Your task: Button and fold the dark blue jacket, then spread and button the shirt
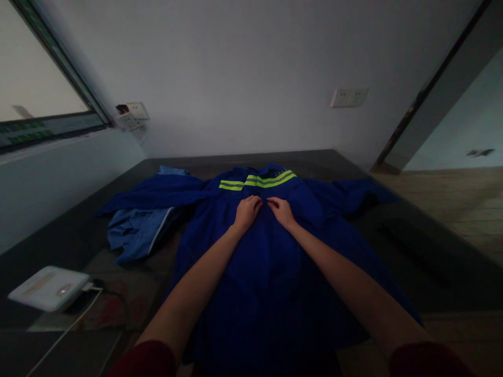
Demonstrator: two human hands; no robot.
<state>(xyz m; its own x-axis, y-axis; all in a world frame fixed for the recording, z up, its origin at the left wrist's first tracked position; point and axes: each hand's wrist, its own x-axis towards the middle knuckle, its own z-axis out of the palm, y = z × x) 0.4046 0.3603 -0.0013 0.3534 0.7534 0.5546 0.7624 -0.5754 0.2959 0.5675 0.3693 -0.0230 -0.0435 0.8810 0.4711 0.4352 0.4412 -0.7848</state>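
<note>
The dark blue jacket (pixel 251 272) lies spread on the dark bench (pixel 66 230), collar toward the wall (pixel 243 78) and both sleeves stretched out sideways. Yellow-green reflective bands (pixel 271 181), each with a grey line, cross its chest in separate pieces, with small, unreadable lettering above them on the right.

The person's 2 hands meet at the jacket's middle, just below the bands. The left hand (pixel 247 212) and the right hand (pixel 281 210) are near each other but apart, fingers bent and tips drawn together at the jacket front; I cannot tell whether either has cloth pinched. Both forearms reach over the jacket's lower part, bare up to dark red sleeves (pixel 145 361).

Left of the jacket, a lighter blue garment (pixel 137 233) with a white edge lies partly under the jacket's sleeve. Nearer the person, also left of the jacket, is a white device (pixel 51 288) with a cable (pixel 78 318) plugged in.
</note>
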